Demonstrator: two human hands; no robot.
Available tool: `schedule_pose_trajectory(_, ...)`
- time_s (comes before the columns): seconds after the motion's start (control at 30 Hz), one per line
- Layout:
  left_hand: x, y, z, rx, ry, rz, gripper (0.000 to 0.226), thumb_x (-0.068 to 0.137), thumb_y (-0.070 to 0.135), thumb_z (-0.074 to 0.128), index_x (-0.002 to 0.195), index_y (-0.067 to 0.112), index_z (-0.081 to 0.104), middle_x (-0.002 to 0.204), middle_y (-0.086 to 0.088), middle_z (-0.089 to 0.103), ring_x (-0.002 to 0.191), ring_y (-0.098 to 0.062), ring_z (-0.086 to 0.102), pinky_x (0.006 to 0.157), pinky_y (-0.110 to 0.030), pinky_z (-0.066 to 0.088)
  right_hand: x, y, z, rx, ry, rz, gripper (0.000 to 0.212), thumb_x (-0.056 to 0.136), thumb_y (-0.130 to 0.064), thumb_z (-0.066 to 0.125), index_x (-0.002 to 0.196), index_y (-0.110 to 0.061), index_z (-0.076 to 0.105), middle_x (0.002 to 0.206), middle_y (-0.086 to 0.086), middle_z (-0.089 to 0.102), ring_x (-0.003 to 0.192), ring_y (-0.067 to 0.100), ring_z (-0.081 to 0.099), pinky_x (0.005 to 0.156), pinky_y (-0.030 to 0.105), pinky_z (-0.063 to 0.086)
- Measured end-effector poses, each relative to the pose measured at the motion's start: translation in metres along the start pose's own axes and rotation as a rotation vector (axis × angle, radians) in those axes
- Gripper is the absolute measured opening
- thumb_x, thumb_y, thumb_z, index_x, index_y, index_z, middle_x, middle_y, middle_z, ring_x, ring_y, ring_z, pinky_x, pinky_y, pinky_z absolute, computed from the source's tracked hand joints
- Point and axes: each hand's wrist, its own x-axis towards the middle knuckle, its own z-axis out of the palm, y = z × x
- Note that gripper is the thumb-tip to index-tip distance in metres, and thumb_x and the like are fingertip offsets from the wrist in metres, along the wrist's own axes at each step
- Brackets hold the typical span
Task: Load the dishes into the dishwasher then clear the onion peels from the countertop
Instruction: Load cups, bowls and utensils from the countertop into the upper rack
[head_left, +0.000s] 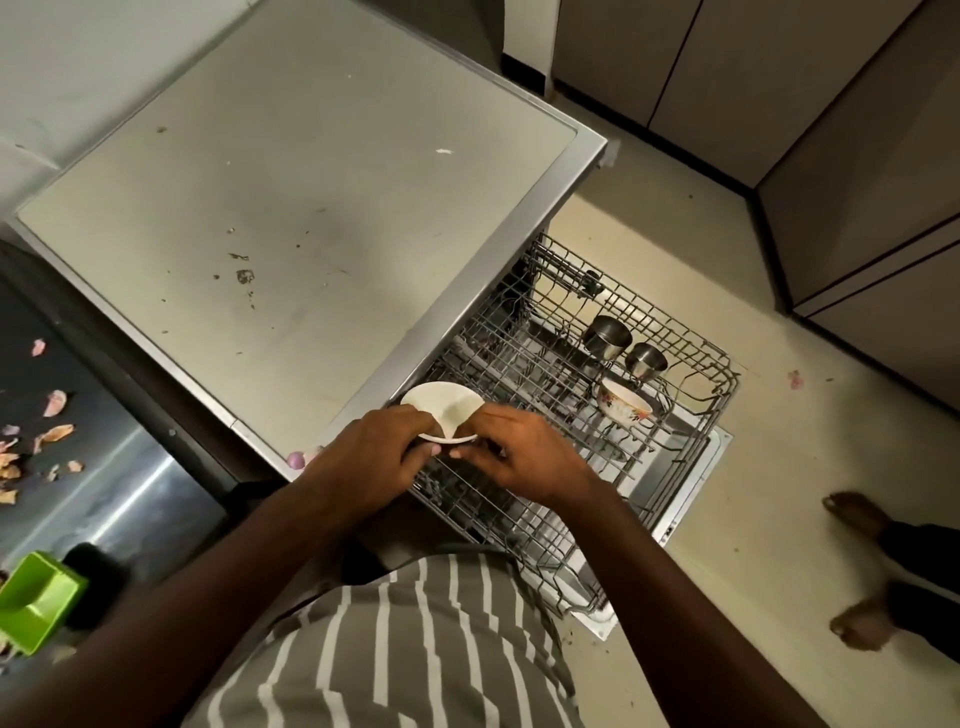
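Both hands, left hand (371, 457) and right hand (511, 457), pinch a white bowl (441, 408) by its near rim, steadying it over the rack's (691, 395) near-left corner for slotting in.

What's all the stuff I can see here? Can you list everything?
white bowl: one, white, held over the rack's near-left corner
dishwasher rack: one, grey wire, pulled out
steel cups: two, silver, rack's far side
floral bowl: one, white with flowers, beside the cups
onion peels: several, pink-orange, dark countertop at left
green container: one, lower left
dishwasher top: one, pale grey, speckled
left hand: holds bowl
right hand: holds bowl
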Motion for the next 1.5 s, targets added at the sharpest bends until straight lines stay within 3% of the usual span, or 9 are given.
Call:
schedule_pose_trajectory(0.17, -0.004, 0.005, -0.003, -0.103, 0.042, 0.028, 0.046, 0.096, 0.028, 0.07, 0.139, 0.029, 0.052, 0.133, 0.008, 0.061, 0.107, -0.007, 0.065, 0.09, -0.032, 0.058, 0.002, 0.007, -0.008, 0.091, 0.07, 0.171, 0.028, 0.1, -0.034, 0.065, 0.115, -0.011, 0.07, 0.102, -0.009, 0.063, 0.084, 0.005, 0.059, 0.074, 0.017, 0.05)
schedule_pose_trajectory(0.33, -0.009, 0.001, -0.014, -0.183, 0.098, -0.034, 0.038, 0.096, 0.031, 0.07, 0.133, 0.032, 0.058, 0.13, 0.014, 0.06, 0.105, -0.003, 0.067, 0.084, -0.035, 0.062, 0.001, 0.029, -0.01, 0.223, 0.166, 0.628, 0.024, 0.103, -0.025, 0.061, 0.122, -0.012, 0.065, 0.099, -0.002, 0.071, 0.079, 0.011, 0.071, 0.072, 0.035, 0.063)
schedule_pose_trajectory(0.53, -0.02, -0.01, -0.015, -0.091, 0.154, -0.072, 0.028, 0.096, 0.03, 0.072, 0.122, 0.03, 0.064, 0.122, 0.013, 0.064, 0.106, -0.003, 0.063, 0.089, -0.037, 0.058, 0.006, 0.079, -0.011, 0.158, 0.074, 0.896, 0.038, 0.103, -0.011, 0.058, 0.141, -0.01, 0.055, 0.102, 0.0, 0.067, 0.082, 0.017, 0.069, 0.063, 0.026, 0.057)
schedule_pose_trajectory(0.67, -0.024, -0.005, -0.017, 0.138, 0.203, -0.11, 0.053, 0.095, 0.033, 0.071, 0.142, 0.018, 0.053, 0.148, -0.005, 0.053, 0.136, -0.026, 0.049, 0.111, -0.046, 0.046, 0.015, 0.115, -0.005, 0.054, 0.013, 0.925, 0.052, 0.1, -0.007, 0.059, 0.151, -0.007, 0.046, 0.135, 0.012, 0.062, 0.105, 0.024, 0.065, 0.087, 0.035, 0.059)
schedule_pose_trajectory(0.77, -0.025, -0.007, -0.02, 0.325, -0.041, -0.257, 0.086, 0.098, 0.051, 0.06, 0.163, 0.013, 0.017, 0.171, -0.011, 0.016, 0.158, -0.026, 0.016, 0.126, -0.045, 0.028, 0.021, 0.136, -0.002, 0.056, 0.031, 0.954, 0.056, 0.097, -0.007, 0.062, 0.152, -0.008, 0.046, 0.141, 0.016, 0.06, 0.121, 0.032, 0.062, 0.1, 0.045, 0.057)
schedule_pose_trajectory(1.0, -0.026, -0.02, -0.034, 0.351, -0.264, -0.236, 0.1, 0.1, 0.056, 0.055, 0.165, 0.018, -0.01, 0.172, -0.007, -0.015, 0.16, -0.021, -0.005, 0.126, -0.041, 0.021, 0.034, 0.163, 0.005, -0.005, -0.057, 1.016, 0.059, 0.098, -0.012, 0.063, 0.154, -0.008, 0.044, 0.144, 0.021, 0.058, 0.124, 0.04, 0.061, 0.103, 0.052, 0.055)
schedule_pose_trajectory(1.17, -0.03, -0.022, -0.035, 0.294, -0.266, -0.222, 0.102, 0.099, 0.055, 0.058, 0.165, 0.019, -0.012, 0.172, -0.005, -0.018, 0.159, -0.019, -0.008, 0.126, -0.039, 0.019, 0.04, 0.168, 0.002, -0.01, -0.017, 1.046, 0.055, 0.096, -0.01, 0.065, 0.149, -0.01, 0.05, 0.137, 0.018, 0.062, 0.118, 0.037, 0.063, 0.1, 0.047, 0.055)
schedule_pose_trajectory(1.37, -0.033, -0.024, -0.032, 0.248, -0.236, -0.213, 0.102, 0.1, 0.052, 0.059, 0.165, 0.02, -0.012, 0.171, -0.004, -0.018, 0.159, -0.017, -0.011, 0.126, -0.039, 0.017, 0.043, 0.152, -0.006, 0.008, 0.009, 1.057, 0.035, 0.104, -0.014, 0.057, 0.139, -0.009, 0.054, 0.115, 0.01, 0.06, 0.072, 0.012, 0.055, 0.052, 0.024, 0.042)
schedule_pose_trajectory(1.5, -0.037, -0.027, -0.034, 0.191, -0.228, -0.194, 0.101, 0.1, 0.051, 0.059, 0.165, 0.022, -0.013, 0.171, -0.001, -0.019, 0.157, -0.013, -0.013, 0.126, -0.037, 0.014, 0.035, 0.147, -0.001, 0.0, 0.061, 0.973, 0.046, 0.102, -0.013, 0.059, 0.146, -0.02, 0.053, 0.121, 0.007, 0.063, 0.074, 0.02, 0.065, 0.056, 0.029, 0.052)
